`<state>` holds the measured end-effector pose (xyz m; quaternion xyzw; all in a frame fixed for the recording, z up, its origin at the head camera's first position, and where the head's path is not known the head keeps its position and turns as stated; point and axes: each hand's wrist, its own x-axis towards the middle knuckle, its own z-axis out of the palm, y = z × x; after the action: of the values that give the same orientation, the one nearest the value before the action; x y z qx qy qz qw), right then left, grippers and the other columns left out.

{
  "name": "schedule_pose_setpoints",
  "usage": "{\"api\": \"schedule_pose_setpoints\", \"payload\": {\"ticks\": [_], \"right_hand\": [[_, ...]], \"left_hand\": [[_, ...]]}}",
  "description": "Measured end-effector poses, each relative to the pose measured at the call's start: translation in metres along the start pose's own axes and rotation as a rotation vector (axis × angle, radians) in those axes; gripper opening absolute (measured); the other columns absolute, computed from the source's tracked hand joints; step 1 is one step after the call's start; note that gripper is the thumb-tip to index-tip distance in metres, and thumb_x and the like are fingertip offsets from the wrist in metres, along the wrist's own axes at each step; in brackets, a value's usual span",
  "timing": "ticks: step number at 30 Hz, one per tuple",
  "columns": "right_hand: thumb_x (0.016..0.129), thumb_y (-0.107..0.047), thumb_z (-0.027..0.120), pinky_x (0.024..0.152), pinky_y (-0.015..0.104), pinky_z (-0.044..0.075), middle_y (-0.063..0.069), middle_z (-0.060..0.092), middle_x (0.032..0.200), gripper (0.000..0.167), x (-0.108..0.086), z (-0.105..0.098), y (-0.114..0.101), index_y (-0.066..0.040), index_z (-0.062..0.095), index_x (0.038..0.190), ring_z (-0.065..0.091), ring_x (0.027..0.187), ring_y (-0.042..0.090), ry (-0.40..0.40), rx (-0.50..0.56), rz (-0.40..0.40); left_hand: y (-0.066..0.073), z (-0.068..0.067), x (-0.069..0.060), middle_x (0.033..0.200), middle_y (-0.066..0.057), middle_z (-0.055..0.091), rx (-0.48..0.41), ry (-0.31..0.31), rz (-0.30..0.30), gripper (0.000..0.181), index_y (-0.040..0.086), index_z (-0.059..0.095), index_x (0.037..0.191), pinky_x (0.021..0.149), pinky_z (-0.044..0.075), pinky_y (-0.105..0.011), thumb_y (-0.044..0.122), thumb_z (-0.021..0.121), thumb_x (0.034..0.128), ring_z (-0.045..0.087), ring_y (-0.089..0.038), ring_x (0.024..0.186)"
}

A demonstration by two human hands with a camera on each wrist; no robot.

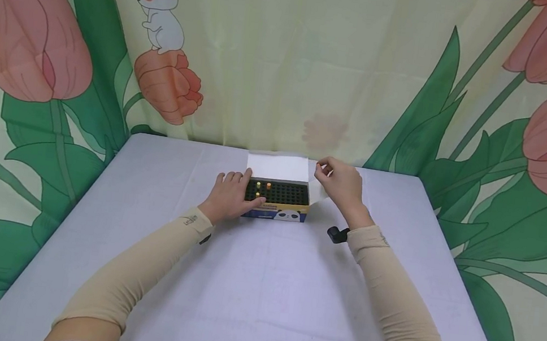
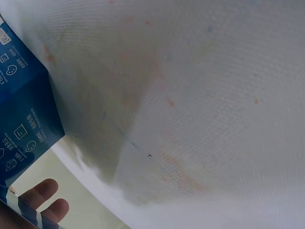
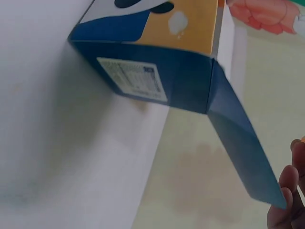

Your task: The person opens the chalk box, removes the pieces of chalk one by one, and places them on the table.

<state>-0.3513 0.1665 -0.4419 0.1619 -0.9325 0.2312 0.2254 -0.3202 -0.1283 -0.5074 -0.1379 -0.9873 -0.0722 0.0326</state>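
Note:
A box [image 1: 268, 213] with a panda face on its blue and yellow front stands on the table, its white lid flap raised at the back. Its black grid insert [image 1: 286, 193] has many holes; several small yellow and orange pieces stand in the left part. The left hand [image 1: 230, 195] grips the box's left end, thumb at the front edge and index finger at the back corner. Right of the box, the right hand [image 1: 342, 186] is raised and pinches a small orange piece [image 3: 303, 139], mostly hidden by the fingers. A side flap [image 3: 245, 148] juts out near those fingers.
The box stands near the back edge of a table [image 1: 258, 294] covered in white cloth. Behind it hangs a curtain [image 1: 276, 68] with printed tulips, leaves and a rabbit on a carrot. Both forearms in beige sleeves reach in from the front.

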Motion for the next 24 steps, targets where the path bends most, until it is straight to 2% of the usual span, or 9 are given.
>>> {"api": "schedule_pose_setpoints", "payload": {"ticks": [8, 17, 24], "right_hand": [[0.098, -0.026, 0.064, 0.058, 0.033, 0.046, 0.004, 0.075, 0.084, 0.021, -0.004, -0.007, 0.015, -0.014, 0.077, 0.108, 0.066, 0.071, 0.022, 0.003, 0.007, 0.071], [0.099, -0.027, 0.062, 0.053, 0.032, 0.044, 0.005, 0.075, 0.084, 0.023, -0.010, -0.013, 0.034, -0.012, 0.077, 0.110, 0.065, 0.057, 0.018, -0.004, 0.007, 0.115], [0.099, -0.027, 0.059, 0.055, 0.034, 0.046, 0.005, 0.075, 0.085, 0.024, -0.022, -0.017, 0.051, -0.013, 0.077, 0.108, 0.064, 0.055, 0.017, -0.022, 0.040, 0.156]], "left_hand": [[0.001, 0.000, 0.001, 0.146, -0.025, 0.054, 0.007, -0.003, -0.004, 0.101, 0.005, 0.027, 0.161, 0.115, 0.032, -0.062, 0.081, 0.040, 0.0945, 0.050, -0.042, 0.137], [0.001, -0.002, -0.001, 0.148, -0.025, 0.052, -0.011, -0.011, 0.000, 0.103, 0.004, 0.026, 0.162, 0.116, 0.030, -0.063, 0.081, 0.039, 0.0948, 0.048, -0.043, 0.139], [0.001, 0.000, -0.001, 0.148, -0.026, 0.052, 0.000, -0.012, -0.001, 0.104, 0.004, 0.025, 0.162, 0.116, 0.030, -0.063, 0.081, 0.038, 0.0945, 0.049, -0.043, 0.139]]}}
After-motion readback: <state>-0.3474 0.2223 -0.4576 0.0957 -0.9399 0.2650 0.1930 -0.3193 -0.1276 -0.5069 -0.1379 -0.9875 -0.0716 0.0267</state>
